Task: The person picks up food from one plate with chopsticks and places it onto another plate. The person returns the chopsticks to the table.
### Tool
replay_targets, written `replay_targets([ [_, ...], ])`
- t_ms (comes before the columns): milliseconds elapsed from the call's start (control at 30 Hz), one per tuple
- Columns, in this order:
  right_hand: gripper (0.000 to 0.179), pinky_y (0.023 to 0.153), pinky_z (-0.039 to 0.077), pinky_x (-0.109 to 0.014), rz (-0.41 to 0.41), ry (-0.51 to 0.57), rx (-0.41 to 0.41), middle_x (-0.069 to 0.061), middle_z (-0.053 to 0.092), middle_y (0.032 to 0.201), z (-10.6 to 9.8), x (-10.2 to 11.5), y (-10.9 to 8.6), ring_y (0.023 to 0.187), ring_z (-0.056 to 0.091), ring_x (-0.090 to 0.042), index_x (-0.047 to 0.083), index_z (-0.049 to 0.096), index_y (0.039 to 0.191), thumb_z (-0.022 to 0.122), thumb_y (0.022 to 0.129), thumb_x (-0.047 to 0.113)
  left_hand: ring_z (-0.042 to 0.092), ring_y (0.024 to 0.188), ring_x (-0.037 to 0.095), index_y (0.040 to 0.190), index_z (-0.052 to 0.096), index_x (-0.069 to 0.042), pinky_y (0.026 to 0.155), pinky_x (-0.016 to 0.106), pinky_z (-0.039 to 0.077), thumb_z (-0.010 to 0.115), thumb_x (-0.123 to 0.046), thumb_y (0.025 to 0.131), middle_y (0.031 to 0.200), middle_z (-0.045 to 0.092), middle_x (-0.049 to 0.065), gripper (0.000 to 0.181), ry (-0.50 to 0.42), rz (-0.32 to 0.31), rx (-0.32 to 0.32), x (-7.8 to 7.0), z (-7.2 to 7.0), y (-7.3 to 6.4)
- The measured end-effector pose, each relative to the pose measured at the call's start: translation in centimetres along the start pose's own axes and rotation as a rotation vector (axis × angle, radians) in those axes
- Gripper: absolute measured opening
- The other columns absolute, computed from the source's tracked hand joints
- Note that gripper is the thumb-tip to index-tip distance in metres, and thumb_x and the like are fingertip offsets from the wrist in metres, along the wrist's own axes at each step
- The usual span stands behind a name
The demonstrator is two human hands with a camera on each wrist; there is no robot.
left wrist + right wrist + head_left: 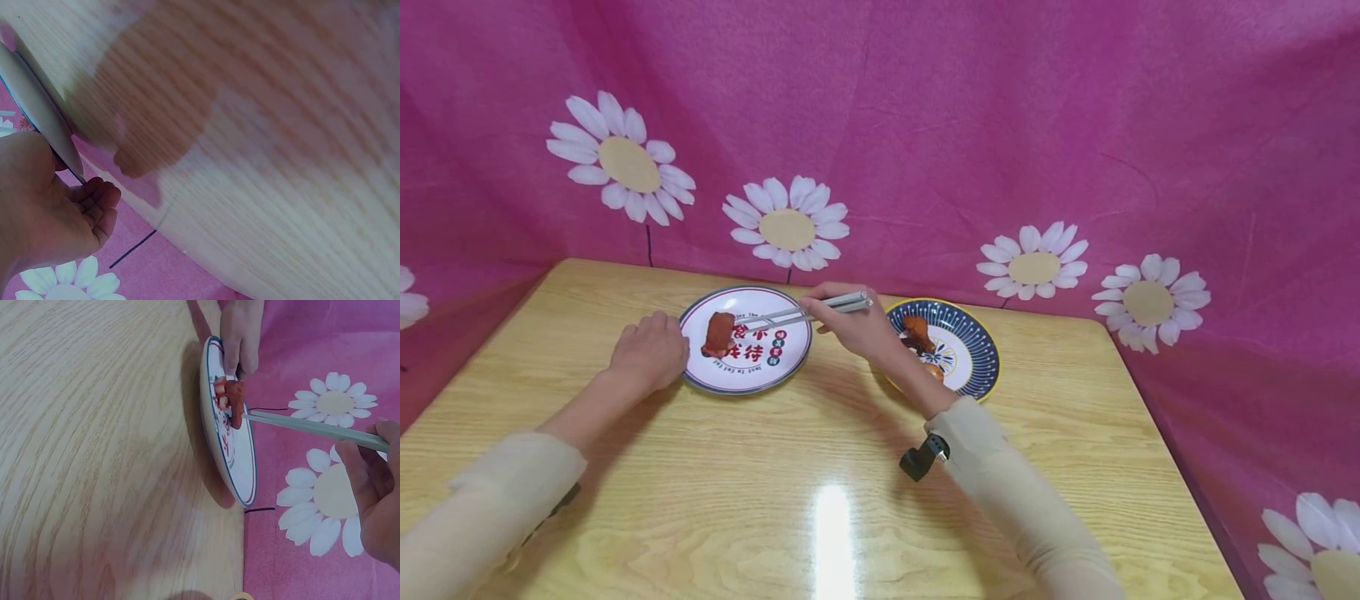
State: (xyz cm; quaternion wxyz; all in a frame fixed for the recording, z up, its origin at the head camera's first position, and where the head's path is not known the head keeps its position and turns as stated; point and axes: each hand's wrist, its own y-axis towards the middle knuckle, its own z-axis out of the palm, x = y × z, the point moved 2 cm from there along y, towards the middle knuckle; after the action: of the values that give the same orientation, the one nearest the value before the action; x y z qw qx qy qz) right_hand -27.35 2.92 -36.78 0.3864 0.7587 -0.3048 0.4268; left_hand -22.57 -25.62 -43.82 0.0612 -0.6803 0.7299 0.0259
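Observation:
My left hand (651,350) grips the left rim of a white plate (748,379) with a blue edge and red lettering. In the left wrist view, the fingers of that hand (59,209) curl at the rim. On the plate's left part lies a reddish-brown piece of cooked meat (720,333), maybe chicken. My right hand (853,325) holds a pair of silver chopsticks (790,317) slanting over the plate. Their tips meet the meat's right side; in the right wrist view the chopsticks (306,427) reach the meat (234,403). Whether they pinch it is unclear.
Right of the white plate stands a second plate (981,358) with a dark blue patterned border and yellow rim. It bears brown meat pieces (917,333), partly hidden by my right forearm. Behind the wooden table (760,500) hangs a pink daisy-printed cloth (910,150).

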Motion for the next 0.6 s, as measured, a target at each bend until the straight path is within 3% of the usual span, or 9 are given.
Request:
replay_targets([
  [200, 0.020, 0.066, 0.058, -0.033, 0.011, -0.039, 0.006, -0.011, 0.073, 0.091, 0.4, -0.4, 0.2, 0.086, 0.069, -0.034, -0.004, 0.073, 0.104, 0.065, 0.097, 0.012, 0.048, 0.101, 0.046, 0.117, 0.041, 0.026, 0.084, 0.058, 0.042, 0.039, -0.015, 0.103, 0.104, 0.047, 0.033, 0.043, 0.007, 0.004, 0.006, 0.0, 0.0, 0.0],
  [400, 0.019, 0.071, 0.058, -0.045, 0.022, -0.027, 0.005, -0.011, 0.072, 0.090, 0.7, -0.7, 0.4, 0.086, 0.068, -0.038, -0.004, 0.073, 0.104, 0.066, 0.097, 0.012, 0.048, 0.101, 0.046, 0.118, 0.041, 0.026, 0.085, 0.059, 0.042, 0.038, -0.015, 0.103, 0.105, 0.046, 0.033, 0.043, 0.005, 0.007, 0.003, 0.0, 0.0, 0.0],
  [600, 0.017, 0.074, 0.057, -0.050, 0.029, -0.024, -0.004, -0.013, 0.073, 0.091, 1.2, -0.9, 0.5, 0.079, 0.068, -0.021, -0.002, 0.074, 0.103, 0.066, 0.097, 0.012, 0.048, 0.102, 0.047, 0.117, 0.041, 0.025, 0.086, 0.059, 0.042, 0.038, -0.015, 0.103, 0.105, 0.046, 0.033, 0.043, -0.010, 0.006, -0.005, 0.1, 0.0, -0.1],
])
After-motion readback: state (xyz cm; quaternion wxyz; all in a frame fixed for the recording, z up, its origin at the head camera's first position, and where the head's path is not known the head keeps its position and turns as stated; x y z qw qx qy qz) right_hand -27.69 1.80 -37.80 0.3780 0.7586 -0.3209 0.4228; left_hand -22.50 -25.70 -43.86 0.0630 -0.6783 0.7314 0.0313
